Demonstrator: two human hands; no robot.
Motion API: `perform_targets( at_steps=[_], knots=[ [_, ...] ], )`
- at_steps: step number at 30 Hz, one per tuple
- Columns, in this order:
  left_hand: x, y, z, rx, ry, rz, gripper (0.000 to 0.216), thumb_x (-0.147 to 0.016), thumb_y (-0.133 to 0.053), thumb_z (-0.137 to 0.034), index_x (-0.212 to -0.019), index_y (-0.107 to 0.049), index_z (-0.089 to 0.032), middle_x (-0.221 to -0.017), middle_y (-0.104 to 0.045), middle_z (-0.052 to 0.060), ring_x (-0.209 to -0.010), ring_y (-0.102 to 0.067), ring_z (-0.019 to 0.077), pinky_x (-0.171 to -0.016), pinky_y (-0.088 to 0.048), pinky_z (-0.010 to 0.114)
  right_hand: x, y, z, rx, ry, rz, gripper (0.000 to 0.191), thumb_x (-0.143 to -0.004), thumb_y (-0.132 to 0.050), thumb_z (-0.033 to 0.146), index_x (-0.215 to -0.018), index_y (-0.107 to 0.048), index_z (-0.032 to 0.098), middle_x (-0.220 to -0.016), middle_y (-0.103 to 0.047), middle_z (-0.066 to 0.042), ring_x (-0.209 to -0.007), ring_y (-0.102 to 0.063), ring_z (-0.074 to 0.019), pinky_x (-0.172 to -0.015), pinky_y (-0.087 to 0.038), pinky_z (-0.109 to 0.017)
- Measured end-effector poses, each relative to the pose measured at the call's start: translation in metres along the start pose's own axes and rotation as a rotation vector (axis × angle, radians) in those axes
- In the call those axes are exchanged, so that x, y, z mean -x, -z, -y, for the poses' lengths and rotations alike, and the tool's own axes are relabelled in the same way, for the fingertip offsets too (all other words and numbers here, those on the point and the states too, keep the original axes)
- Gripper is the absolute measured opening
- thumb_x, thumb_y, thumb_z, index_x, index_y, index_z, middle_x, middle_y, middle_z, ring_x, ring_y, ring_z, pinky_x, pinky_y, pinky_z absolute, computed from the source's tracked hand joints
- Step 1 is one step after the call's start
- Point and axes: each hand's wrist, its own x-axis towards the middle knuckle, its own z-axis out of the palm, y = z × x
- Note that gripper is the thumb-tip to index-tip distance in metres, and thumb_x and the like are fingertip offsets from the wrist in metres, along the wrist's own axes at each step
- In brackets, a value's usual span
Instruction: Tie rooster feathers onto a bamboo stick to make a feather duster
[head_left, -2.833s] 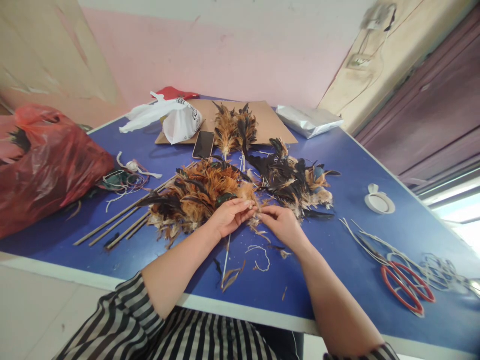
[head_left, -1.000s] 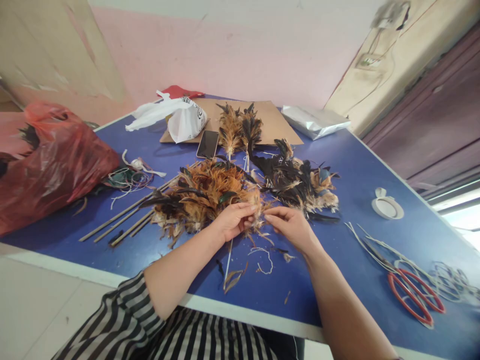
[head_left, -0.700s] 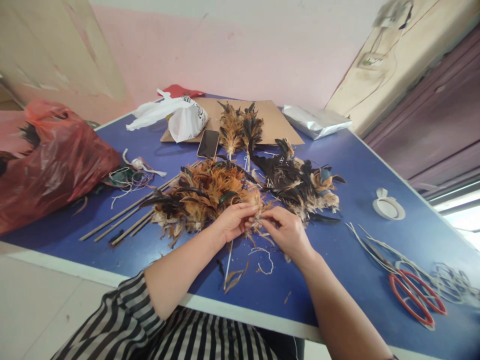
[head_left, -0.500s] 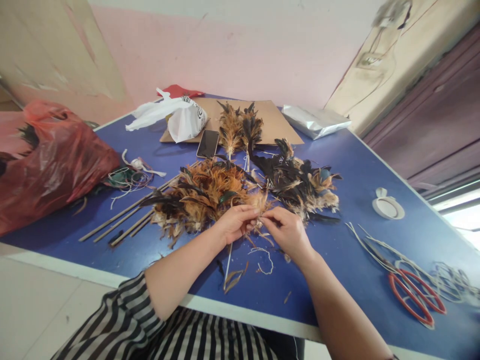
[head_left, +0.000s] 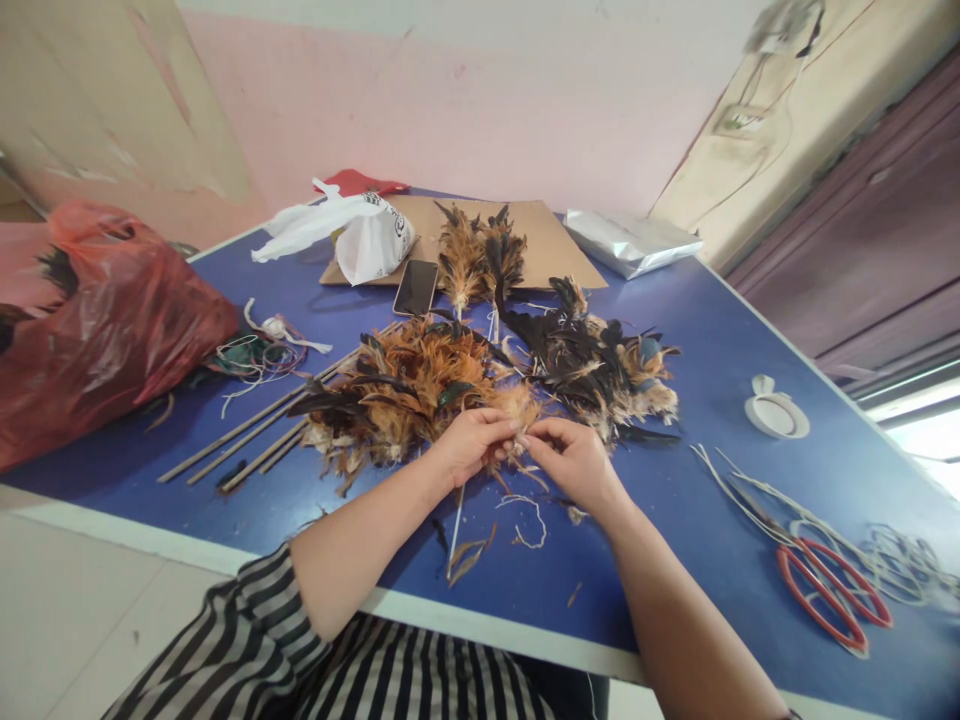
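Observation:
Between my two hands is a small tuft of light brown feathers [head_left: 517, 402]. My left hand [head_left: 478, 445] pinches its base with thumb and fingers. From the right, the fingertips of my right hand [head_left: 574, 460] press together at the same base, close to the left fingertips. A pile of orange-brown feathers [head_left: 427, 375] lies just behind my left hand, and a darker pile of black feathers [head_left: 585, 360] is behind my right. Loose white thread [head_left: 536, 520] and a thin white stick [head_left: 454, 530] lie on the table below the hands.
On the blue table [head_left: 300, 530], wooden sticks [head_left: 240, 435] and a red plastic bag [head_left: 112, 330] are at left. Red-handled scissors [head_left: 832, 595], pale cord [head_left: 892, 565] and a white ring-shaped holder [head_left: 776, 412] sit at right. Behind are a phone [head_left: 415, 288], feather bundles [head_left: 461, 255] and cardboard [head_left: 555, 240].
Both hands stay at the feather tuft's base. The right fingers have shifted very slightly, and the tuft's tips have moved a little.

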Motion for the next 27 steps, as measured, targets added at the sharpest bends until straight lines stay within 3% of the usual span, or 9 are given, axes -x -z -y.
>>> perform_targets(
  at_steps=[11,17,21,27],
  knots=[
    [0.003,-0.005,-0.003,-0.036,0.038,-0.011,0.029,-0.052,-0.08,-0.025,-0.068,-0.064,-0.007,-0.055,-0.061,0.003,-0.046,-0.054,0.0059,-0.048,-0.044,0.016,-0.001,0.005,-0.001,0.056,-0.036,0.064,0.022,-0.078,-0.052,0.03,-0.065,-0.065,0.017,-0.054,-0.056,0.001,-0.049,-0.044,-0.0107,-0.048,-0.033,-0.023],
    [0.002,-0.002,-0.001,-0.233,-0.078,-0.013,0.03,-0.056,-0.077,-0.032,-0.069,-0.065,-0.008,-0.058,-0.061,0.003,-0.047,-0.053,0.0072,-0.048,-0.044,0.019,0.0,0.004,-0.002,0.197,0.168,0.064,0.02,-0.077,-0.05,0.016,-0.067,-0.067,0.018,-0.068,-0.065,-0.002,-0.062,-0.055,-0.0137,-0.061,-0.04,-0.026],
    [0.001,0.003,-0.004,-0.089,0.036,0.001,0.028,-0.059,-0.076,-0.027,-0.076,-0.065,-0.008,-0.058,-0.061,0.003,-0.047,-0.053,0.0058,-0.047,-0.043,0.016,0.0,0.011,-0.001,0.107,0.144,0.114,0.017,-0.079,-0.052,0.021,-0.078,-0.069,0.02,-0.075,-0.067,-0.003,-0.067,-0.058,-0.0146,-0.064,-0.043,-0.026],
    [0.0,0.008,-0.01,0.11,0.127,0.036,0.021,-0.063,-0.074,-0.021,-0.076,-0.063,-0.009,-0.057,-0.057,0.0,-0.047,-0.052,0.0045,-0.043,-0.04,0.013,0.001,0.018,0.002,0.181,0.21,0.018,0.012,-0.076,-0.061,0.031,-0.075,-0.066,0.02,-0.072,-0.064,-0.003,-0.062,-0.055,-0.014,-0.059,-0.041,-0.026]
  ],
)
